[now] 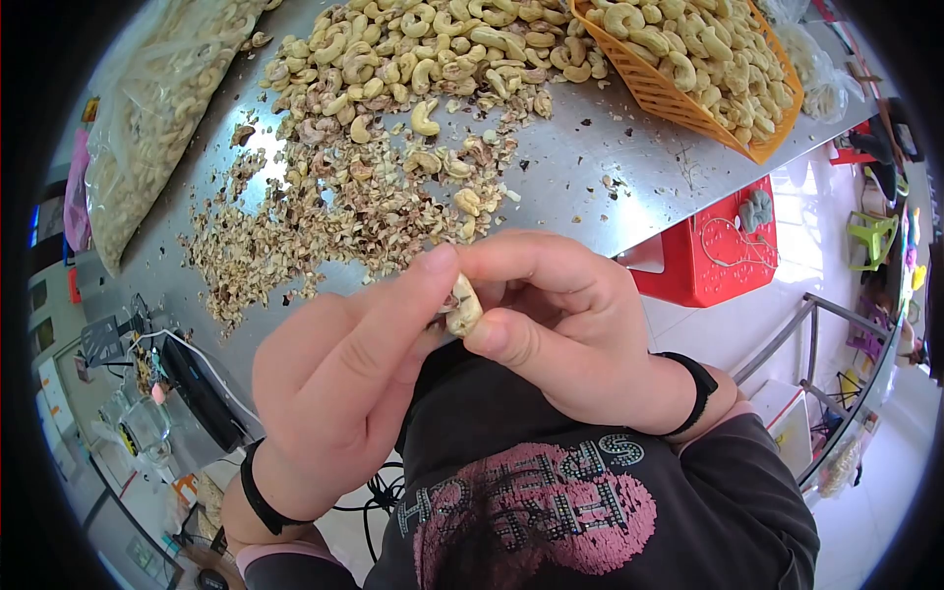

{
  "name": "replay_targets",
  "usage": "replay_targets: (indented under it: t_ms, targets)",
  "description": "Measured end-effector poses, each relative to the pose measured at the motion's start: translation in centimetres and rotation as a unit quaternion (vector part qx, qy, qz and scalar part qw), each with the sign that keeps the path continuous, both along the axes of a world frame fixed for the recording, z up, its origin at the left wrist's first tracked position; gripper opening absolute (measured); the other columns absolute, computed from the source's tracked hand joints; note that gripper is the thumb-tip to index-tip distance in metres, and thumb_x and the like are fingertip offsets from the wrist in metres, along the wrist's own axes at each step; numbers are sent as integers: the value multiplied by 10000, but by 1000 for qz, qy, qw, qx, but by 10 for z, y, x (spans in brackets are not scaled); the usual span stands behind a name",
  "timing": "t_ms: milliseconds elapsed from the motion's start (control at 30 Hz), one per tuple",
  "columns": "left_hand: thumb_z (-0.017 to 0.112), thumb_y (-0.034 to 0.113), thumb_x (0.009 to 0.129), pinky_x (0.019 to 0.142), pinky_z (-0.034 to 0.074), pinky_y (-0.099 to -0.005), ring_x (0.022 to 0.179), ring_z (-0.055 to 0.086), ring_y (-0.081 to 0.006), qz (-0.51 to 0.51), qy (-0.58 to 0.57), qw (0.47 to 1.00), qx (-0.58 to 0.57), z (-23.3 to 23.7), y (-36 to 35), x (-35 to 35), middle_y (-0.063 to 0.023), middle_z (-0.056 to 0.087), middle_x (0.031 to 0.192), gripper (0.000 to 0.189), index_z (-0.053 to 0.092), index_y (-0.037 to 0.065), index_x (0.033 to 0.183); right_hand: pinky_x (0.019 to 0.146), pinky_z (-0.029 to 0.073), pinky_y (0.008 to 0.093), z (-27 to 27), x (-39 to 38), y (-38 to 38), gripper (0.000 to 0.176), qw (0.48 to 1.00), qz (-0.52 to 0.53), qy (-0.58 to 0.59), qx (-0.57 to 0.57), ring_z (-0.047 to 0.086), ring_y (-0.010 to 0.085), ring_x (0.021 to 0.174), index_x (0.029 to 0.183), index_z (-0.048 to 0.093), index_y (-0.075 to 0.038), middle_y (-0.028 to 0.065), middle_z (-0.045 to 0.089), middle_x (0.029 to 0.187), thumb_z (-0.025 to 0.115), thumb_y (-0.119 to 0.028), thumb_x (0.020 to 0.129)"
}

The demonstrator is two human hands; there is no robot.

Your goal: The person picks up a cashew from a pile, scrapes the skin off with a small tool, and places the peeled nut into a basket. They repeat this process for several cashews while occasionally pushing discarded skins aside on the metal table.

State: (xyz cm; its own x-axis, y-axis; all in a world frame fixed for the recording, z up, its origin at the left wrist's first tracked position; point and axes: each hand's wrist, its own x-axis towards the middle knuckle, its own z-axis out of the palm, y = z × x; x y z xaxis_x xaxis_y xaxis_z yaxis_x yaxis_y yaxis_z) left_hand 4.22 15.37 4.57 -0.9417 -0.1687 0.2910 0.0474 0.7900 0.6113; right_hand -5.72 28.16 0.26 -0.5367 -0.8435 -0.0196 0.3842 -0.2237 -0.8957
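Note:
Between the fingertips of both hands is one pale cashew nut [464, 307], with a bit of darker skin showing on its left side. My left hand [344, 369] pinches it from the left, fingers curled. From the right, my right hand [565, 334] grips the same nut between thumb and forefinger. Just beyond my hands, a spread of peeled skin flakes and crumbs [334, 221] covers the metal table [590, 187]. Behind the flakes lies a heap of cashews [393, 54], some pale, some with brown skin.
An orange plastic basket [678, 113] full of pale cashews stands at the table's right edge. A clear bag of cashews [162, 108] lies at the left. Below the right edge is a red stool [708, 256]. A black device [202, 393] with a white cable sits at the left.

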Motion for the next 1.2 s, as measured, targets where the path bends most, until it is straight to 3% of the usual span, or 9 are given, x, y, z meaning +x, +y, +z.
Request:
replay_targets:
  t_ms: [167, 233, 567, 733, 833, 967, 1067, 1133, 1200]
  targets:
    - [581, -21, 701, 531, 427, -251, 591, 539, -180, -5, 20, 1000, -11, 0, -1, 0, -89, 608, 818, 410, 530, 41, 1103, 624, 419, 189, -1, 2, -1, 261, 1000, 9, -22, -14, 507, 63, 715, 1022, 551, -13, 37, 548, 886, 592, -115, 786]
    - [572, 0, 722, 573, 441, -258, 643, 569, -197, 11, -12, 996, 91, 0, -1, 1, -95, 609, 856, 398, 517, 36, 1115, 629, 421, 189, 1, -1, -1, 263, 999, 18, -23, -18, 506, 63, 717, 1029, 545, -10, 38, 546, 890, 586, -107, 788]
    - [562, -2, 725, 612, 454, -262, 719, 598, -208, 17, -115, 967, 228, 8, -3, 3, -91, 608, 894, 425, 492, 39, 1142, 643, 425, 197, 0, -3, 0, 228, 999, 34, -23, -22, 509, 67, 729, 1006, 541, -1, 40, 544, 890, 567, -95, 800]
    - [589, -32, 679, 539, 437, -241, 600, 548, -170, 13, -69, 997, 17, 9, -2, 3, -95, 611, 822, 429, 534, 39, 1099, 649, 422, 196, 0, 1, -1, 238, 999, 10, -23, -30, 507, 69, 733, 1011, 542, -4, 35, 540, 871, 572, -112, 801]
    - [599, -35, 669, 532, 433, -241, 564, 518, -163, 6, 13, 1000, -12, 0, -1, 0, -103, 609, 816, 411, 557, 40, 1072, 650, 417, 191, 2, 0, -1, 241, 999, 16, -29, -17, 500, 63, 736, 1013, 545, -7, 25, 535, 854, 573, -121, 803]
    - [600, -35, 674, 549, 439, -239, 596, 538, -175, 17, 14, 1000, -18, -1, 1, 1, -106, 610, 828, 407, 558, 42, 1071, 644, 409, 182, 4, -3, 0, 244, 997, 46, -64, 5, 485, 47, 731, 1021, 539, -4, 12, 535, 853, 559, -133, 816]
    - [582, -21, 711, 576, 442, -237, 634, 558, -175, 12, -4, 999, 40, -1, 0, 4, -100, 610, 847, 372, 555, 47, 1076, 655, 417, 186, 7, -4, 0, 258, 988, 73, -135, 8, 480, 44, 723, 1043, 521, 0, 19, 545, 872, 545, -136, 825]
    - [554, -3, 750, 611, 440, -238, 686, 572, -171, 97, -79, 978, 165, 1, 1, 10, -90, 612, 873, 334, 553, 51, 1080, 664, 424, 191, 10, -5, -1, 268, 983, 89, -158, 6, 482, 46, 722, 1055, 510, 3, 24, 549, 880, 537, -141, 831]
    - [542, 1, 762, 622, 439, -238, 701, 574, -168, 100, -96, 972, 189, 4, 0, 8, -86, 612, 888, 326, 550, 50, 1083, 674, 430, 197, 8, -7, -1, 278, 978, 105, -180, 5, 483, 48, 721, 1067, 499, 6, 29, 553, 889, 528, -146, 837]
